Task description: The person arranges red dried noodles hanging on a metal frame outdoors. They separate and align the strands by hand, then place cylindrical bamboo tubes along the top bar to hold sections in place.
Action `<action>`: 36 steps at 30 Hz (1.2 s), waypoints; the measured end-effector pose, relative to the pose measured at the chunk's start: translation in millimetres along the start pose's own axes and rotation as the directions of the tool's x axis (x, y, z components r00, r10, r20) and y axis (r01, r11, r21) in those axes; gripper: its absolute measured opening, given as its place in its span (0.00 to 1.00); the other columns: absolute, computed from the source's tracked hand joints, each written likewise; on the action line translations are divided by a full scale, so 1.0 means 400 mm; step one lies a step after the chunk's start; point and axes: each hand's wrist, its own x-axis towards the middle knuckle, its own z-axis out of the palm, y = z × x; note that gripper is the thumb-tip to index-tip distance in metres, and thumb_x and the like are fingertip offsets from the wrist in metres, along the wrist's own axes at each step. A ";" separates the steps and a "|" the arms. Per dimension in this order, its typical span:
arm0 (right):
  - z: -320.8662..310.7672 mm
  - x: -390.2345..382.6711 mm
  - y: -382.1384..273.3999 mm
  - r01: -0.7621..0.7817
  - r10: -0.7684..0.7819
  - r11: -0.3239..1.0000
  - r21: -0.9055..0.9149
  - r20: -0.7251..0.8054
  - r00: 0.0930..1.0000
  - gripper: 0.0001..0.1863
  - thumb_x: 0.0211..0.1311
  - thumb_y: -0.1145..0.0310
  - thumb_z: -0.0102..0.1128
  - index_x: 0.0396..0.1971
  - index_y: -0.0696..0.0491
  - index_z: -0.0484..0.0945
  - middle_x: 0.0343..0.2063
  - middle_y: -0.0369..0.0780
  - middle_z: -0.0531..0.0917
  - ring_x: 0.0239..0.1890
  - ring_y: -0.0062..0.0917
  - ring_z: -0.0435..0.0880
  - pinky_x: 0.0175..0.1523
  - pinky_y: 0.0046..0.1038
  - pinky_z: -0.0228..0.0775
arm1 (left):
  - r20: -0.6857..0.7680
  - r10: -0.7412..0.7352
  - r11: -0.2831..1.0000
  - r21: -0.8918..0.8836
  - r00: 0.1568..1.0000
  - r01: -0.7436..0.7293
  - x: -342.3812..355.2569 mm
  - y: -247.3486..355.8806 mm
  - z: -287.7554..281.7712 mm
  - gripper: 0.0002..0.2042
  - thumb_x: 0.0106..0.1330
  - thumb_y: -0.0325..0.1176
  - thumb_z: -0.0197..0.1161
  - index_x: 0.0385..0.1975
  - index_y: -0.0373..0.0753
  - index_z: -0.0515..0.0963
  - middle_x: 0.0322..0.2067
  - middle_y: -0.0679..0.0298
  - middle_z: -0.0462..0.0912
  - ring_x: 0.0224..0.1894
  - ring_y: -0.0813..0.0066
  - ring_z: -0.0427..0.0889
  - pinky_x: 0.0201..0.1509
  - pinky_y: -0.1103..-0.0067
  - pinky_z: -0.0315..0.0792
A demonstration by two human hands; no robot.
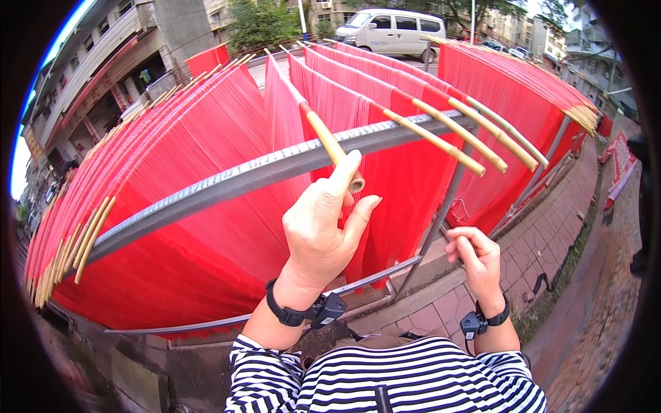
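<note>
My left hand (317,230) is closed around the near end of a bamboo pole (325,134), its index finger lying along the pole and its thumb apart. That pole rests across a grey metal rail (241,175), and red threads (286,103) hang from its farther part. To the right, several more bamboo poles (441,141) cross the same rail, also hung with red threads. Lower down, my right hand (476,258) is held in front of a slanting metal post (447,196) with its fingers curled in; whether anything is between them is hidden.
On the left, a dense row of poles (89,234) carries red threads (186,138) down to near the ground. Another red rack (502,89) stands at the right beside a paved walkway (551,255). A lower metal bar (382,274) runs near my waist. Behind is a parked van (396,33).
</note>
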 end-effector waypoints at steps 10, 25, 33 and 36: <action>-0.078 0.050 0.086 -0.100 0.097 0.995 0.022 0.089 0.991 0.09 0.74 0.75 0.53 0.44 0.61 0.82 0.29 0.36 0.83 0.29 0.16 0.80 0.36 0.17 0.72 | -0.172 0.080 0.960 0.277 0.982 -0.030 0.012 -0.004 -0.012 0.18 0.58 0.21 0.73 0.49 0.33 0.82 0.28 0.59 0.82 0.27 0.70 0.81 0.31 0.78 0.76; 0.087 0.133 0.088 -0.056 0.061 0.998 -0.029 0.231 0.971 0.09 0.75 0.73 0.53 0.43 0.60 0.82 0.28 0.35 0.83 0.28 0.14 0.79 0.35 0.16 0.71 | -0.563 -0.214 0.936 0.116 0.798 0.333 -0.047 -0.104 -0.399 0.13 0.74 0.28 0.59 0.56 0.35 0.76 0.33 0.66 0.82 0.31 0.86 0.80 0.34 0.89 0.77; 0.183 0.163 0.075 -0.008 0.018 0.999 -0.040 0.269 0.963 0.10 0.76 0.72 0.52 0.43 0.58 0.82 0.27 0.35 0.83 0.28 0.14 0.79 0.35 0.16 0.71 | -0.624 -0.247 0.907 0.121 0.742 0.404 -0.074 -0.162 -0.535 0.11 0.75 0.29 0.59 0.53 0.36 0.77 0.33 0.65 0.83 0.30 0.85 0.80 0.32 0.89 0.75; 0.192 0.175 0.071 -0.014 0.016 1.000 -0.007 0.251 0.968 0.10 0.76 0.72 0.52 0.43 0.58 0.82 0.28 0.35 0.83 0.28 0.14 0.79 0.35 0.16 0.71 | -0.623 -0.251 0.903 0.126 0.741 0.411 -0.077 -0.179 -0.567 0.11 0.75 0.28 0.59 0.53 0.36 0.77 0.32 0.65 0.83 0.30 0.85 0.81 0.32 0.89 0.75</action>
